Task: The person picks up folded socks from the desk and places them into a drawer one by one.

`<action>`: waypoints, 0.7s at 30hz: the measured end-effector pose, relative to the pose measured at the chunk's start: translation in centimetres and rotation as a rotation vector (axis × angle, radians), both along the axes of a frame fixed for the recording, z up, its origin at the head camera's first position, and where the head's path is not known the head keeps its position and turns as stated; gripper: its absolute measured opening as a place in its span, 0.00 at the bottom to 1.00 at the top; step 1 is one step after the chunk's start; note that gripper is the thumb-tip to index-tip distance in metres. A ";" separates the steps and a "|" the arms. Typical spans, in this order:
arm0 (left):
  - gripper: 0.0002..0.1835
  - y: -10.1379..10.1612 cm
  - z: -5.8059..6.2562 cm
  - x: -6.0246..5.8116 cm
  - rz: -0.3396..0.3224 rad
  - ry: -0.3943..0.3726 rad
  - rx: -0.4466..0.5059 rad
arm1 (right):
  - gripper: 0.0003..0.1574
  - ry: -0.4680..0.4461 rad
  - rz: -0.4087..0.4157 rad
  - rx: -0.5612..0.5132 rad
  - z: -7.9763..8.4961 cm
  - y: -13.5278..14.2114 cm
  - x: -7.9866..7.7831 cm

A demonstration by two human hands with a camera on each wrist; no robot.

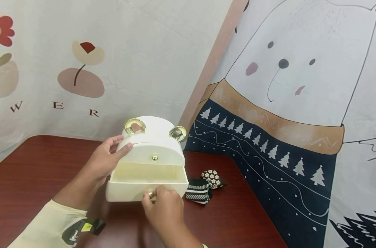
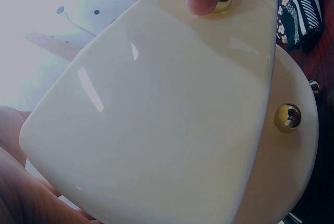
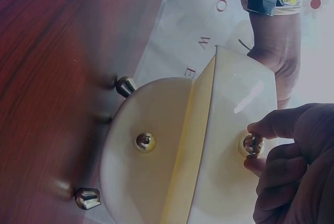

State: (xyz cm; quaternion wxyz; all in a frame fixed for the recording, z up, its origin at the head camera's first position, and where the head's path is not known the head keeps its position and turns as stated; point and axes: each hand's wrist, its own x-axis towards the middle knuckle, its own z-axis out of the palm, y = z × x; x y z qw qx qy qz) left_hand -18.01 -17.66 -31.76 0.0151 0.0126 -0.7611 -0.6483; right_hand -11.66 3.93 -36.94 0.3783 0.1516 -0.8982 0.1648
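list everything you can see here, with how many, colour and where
box: 1, cream-white, between the hands
drawer: 1, cream-white, pulled open at the box's lower front
knobs: 2, gold, upper front panel and drawer front
round fittings: 2, gold, at the box's top
striped fabric: 1, black and white, right of box
floral fabric: 1, dark with pale flowers, beside the stripes
table: 1, reddish-brown, below
printed backdrop: mostly white, behind; count unclear
wrist strap: 1, black, left wrist
sleeve: 1, pale yellow, left arm
left hand: 1, bare, gripping box
right hand: 1, bare, pinching drawer knob
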 end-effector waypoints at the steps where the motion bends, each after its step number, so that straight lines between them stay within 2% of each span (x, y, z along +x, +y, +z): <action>1: 0.49 0.0 0.0 0.0 0.000 0.001 0.002 | 0.21 0.004 0.000 0.000 0.0 0.0 0.0; 6: 0.49 0.0 0.0 -0.1 0.000 0.001 0.000 | 0.20 0.016 0.007 0.005 -0.1 0.2 0.4; 21: 0.50 0.0 -0.1 0.0 0.003 -0.015 -0.018 | 0.18 -0.025 0.047 -0.002 0.1 0.5 1.4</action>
